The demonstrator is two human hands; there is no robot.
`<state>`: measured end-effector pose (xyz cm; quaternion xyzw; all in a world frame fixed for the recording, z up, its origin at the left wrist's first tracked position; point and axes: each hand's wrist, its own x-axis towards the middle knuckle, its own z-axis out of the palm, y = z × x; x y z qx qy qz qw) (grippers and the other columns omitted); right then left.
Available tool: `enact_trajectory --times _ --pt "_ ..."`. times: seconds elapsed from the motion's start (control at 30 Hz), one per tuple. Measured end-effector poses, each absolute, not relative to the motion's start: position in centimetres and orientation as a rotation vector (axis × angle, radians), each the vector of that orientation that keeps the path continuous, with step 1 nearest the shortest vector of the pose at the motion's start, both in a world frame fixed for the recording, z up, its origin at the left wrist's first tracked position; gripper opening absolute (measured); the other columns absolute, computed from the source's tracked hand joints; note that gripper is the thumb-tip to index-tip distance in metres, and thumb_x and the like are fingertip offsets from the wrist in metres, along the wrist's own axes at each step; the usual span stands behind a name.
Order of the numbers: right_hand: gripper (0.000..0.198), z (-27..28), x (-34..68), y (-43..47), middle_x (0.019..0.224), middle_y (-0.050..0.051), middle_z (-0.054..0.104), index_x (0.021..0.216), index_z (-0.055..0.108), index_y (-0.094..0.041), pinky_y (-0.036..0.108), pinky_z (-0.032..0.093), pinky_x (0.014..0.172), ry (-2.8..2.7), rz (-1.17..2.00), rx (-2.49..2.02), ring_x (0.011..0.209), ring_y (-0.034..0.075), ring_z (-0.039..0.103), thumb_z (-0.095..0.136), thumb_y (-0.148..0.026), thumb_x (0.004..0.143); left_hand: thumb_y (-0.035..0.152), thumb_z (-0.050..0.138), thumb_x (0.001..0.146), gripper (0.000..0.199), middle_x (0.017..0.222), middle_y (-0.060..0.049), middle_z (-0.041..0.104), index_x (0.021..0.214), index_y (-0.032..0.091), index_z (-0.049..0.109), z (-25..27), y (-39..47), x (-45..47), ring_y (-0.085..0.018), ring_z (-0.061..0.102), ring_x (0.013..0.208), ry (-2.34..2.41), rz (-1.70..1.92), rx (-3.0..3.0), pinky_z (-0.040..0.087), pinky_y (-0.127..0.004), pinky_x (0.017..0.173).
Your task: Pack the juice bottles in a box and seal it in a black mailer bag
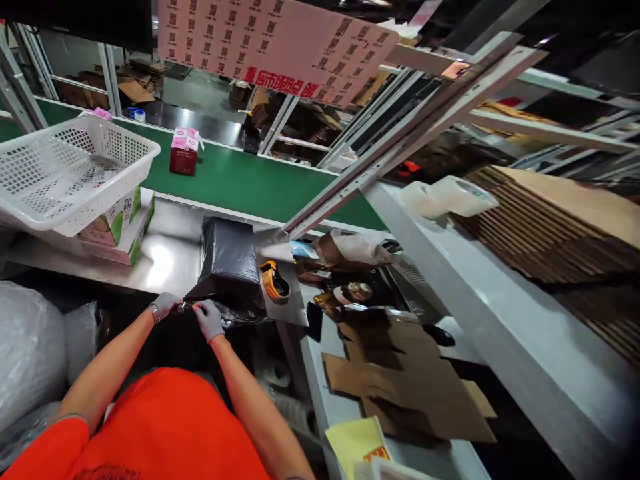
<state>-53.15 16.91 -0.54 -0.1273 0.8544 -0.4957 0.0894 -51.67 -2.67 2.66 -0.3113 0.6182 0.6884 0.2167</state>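
Head view: both gloved hands, left hand [165, 305] and right hand [209, 319], pinch shut on the black mailer bag's [227, 267] near edge.

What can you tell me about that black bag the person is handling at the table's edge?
The black plastic mailer bag looks glossy, wrinkled and filled. It lies flat on the steel table, reaching from its front edge toward the green conveyor belt. The left hand and right hand, both gloved, pinch its near end. An orange tape dispenser sits beside it.

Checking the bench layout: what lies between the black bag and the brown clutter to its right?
In the head view, an orange tape dispenser lies between the black bag and the brown clutter.
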Motion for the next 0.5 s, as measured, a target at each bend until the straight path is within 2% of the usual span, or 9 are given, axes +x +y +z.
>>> enact_trajectory --times 0.07,0.13,0.23,0.3,0.4,0.5 --pt "0.016 -0.4 -53.5 16.7 0.101 0.007 0.081 0.099 0.09 -0.024 0.037 0.059 0.096 2.531 -1.477 -0.339 0.099 0.024 0.074 0.075 -0.029 0.092 0.021 0.066 0.094 0.023 0.07 0.0 0.067 0.072 0.021 0.059 2.8 -2.6 -51.6 -0.02 0.073 0.085 1.694 1.901 -0.866 0.062 -0.035 0.093" --pt "0.017 -0.5 -54.1 16.3 0.099 0.006 0.081 0.101 0.091 -0.025 0.036 0.059 0.094 2.504 -1.461 -0.32 0.097 0.023 0.074 0.081 -0.026 0.087 0.024 0.069 0.089 0.021 0.07 -0.001 0.069 0.071 0.021 0.059 3.1 -2.2 -51.5 -0.022 0.075 0.089 1.679 1.897 -0.859 0.062 -0.037 0.097" --pt "0.007 -0.5 -54.9 15.6 0.083 0.003 0.076 0.082 0.09 -0.026 0.033 0.056 0.081 2.459 -1.445 -0.318 0.084 0.021 0.072 0.087 -0.021 0.079 0.028 0.072 0.086 0.02 0.073 -0.002 0.072 0.071 0.021 0.061 3.6 -1.3 -51.3 -0.024 0.077 0.091 1.676 1.892 -0.85 0.062 -0.04 0.101" --pt "0.008 -0.3 -54.9 15.7 0.079 0.001 0.072 0.074 0.088 -0.026 0.031 0.053 0.078 2.447 -1.473 -0.327 0.079 0.019 0.069 0.086 -0.019 0.077 0.029 0.072 0.088 0.021 0.074 -0.003 0.074 0.071 0.021 0.061 4.0 -0.6 -51.3 -0.024 0.078 0.094 1.69 1.895 -0.843 0.062 -0.041 0.101" --pt "0.01 0.4 -54.2 16.9 0.083 0.002 0.072 0.074 0.086 -0.025 0.031 0.053 0.081 2.454 -1.585 -0.31 0.082 0.019 0.068 0.08 -0.025 0.081 0.03 0.071 0.093 0.024 0.078 -0.007 0.077 0.073 0.022 0.06 4.5 0.4 -51.3 -0.026 0.077 0.103 1.741 1.91 -0.843 0.061 -0.04 0.099" --pt "0.023 1.2 -52.4 20.0 0.09 0.005 0.075 0.078 0.084 -0.023 0.033 0.056 0.087 2.459 -1.735 -0.21 0.09 0.021 0.07 0.072 -0.04 0.088 0.034 0.071 0.097 0.025 0.085 -0.01 0.079 0.079 0.021 0.062 5.4 0.7 -51.2 -0.026 0.077 0.107 1.811 1.895 -0.871 0.062 -0.039 0.098"
